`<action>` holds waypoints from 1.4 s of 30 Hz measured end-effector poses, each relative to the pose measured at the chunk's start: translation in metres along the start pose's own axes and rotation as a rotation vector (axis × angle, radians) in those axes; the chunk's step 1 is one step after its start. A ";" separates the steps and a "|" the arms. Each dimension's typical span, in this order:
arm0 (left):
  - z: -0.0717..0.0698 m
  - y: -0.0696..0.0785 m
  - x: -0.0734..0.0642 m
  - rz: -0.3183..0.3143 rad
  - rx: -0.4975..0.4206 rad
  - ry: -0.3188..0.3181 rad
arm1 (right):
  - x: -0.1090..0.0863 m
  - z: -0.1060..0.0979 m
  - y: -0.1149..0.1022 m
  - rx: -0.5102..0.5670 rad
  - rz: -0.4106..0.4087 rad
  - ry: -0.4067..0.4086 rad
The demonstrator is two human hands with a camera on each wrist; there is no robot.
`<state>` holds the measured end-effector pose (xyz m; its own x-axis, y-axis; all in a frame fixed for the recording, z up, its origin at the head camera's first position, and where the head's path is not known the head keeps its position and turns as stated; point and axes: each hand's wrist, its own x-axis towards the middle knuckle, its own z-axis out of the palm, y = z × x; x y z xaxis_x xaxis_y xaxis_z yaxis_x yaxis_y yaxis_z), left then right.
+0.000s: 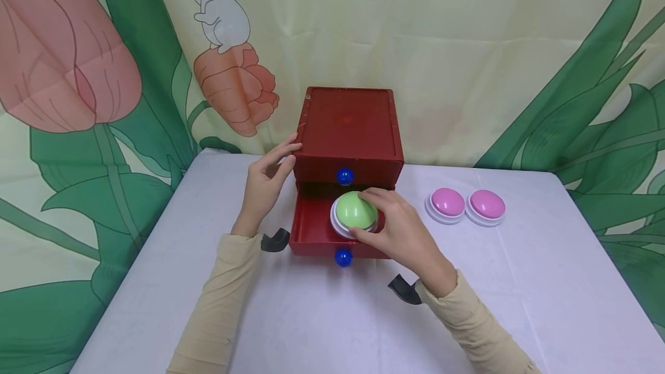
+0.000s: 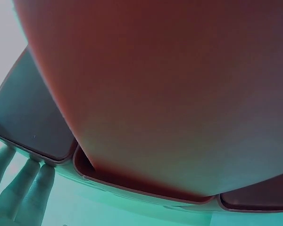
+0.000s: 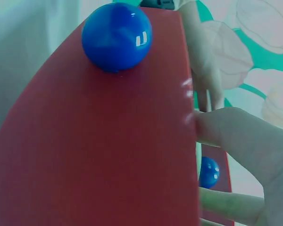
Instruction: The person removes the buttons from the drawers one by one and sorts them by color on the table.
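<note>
A red two-drawer box (image 1: pixel 348 123) stands near the back edge of the table, its lower drawer (image 1: pixel 310 221) pulled out. Fingers and thumb of my right hand (image 1: pixel 405 235) grip a round button with a green dome and white base (image 1: pixel 356 212), which is in or just over that drawer. Close up in the right wrist view, the drawer front (image 3: pixel 108 141) hides most of the button. My left hand (image 1: pixel 262 186) rests its extended fingertips against the left side of the box. Several of its fingers (image 2: pixel 26 193) show in the left wrist view.
Two pink-domed buttons with white bases, one left (image 1: pixel 448 204) and one right (image 1: pixel 486 206), sit to the right of the box. Blue knobs mark the upper drawer (image 1: pixel 344 176) and lower drawer (image 1: pixel 343 258). A printed cloth (image 1: pixel 441 74) hangs behind the white table (image 1: pixel 322 328).
</note>
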<state>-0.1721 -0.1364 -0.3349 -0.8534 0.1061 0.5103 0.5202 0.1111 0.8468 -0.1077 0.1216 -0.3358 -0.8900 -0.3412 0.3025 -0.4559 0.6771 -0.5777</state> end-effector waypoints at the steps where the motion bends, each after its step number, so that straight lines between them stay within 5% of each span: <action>1: 0.000 0.000 0.000 0.001 0.000 0.000 | -0.001 -0.002 -0.001 0.004 0.003 0.000; 42: 0.000 -0.004 0.001 0.020 -0.018 0.011 | -0.027 -0.049 0.015 -0.043 -0.026 0.143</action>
<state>-0.1751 -0.1365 -0.3381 -0.8432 0.0976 0.5287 0.5365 0.0911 0.8389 -0.0904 0.1730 -0.3158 -0.8664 -0.2642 0.4237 -0.4749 0.6978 -0.5362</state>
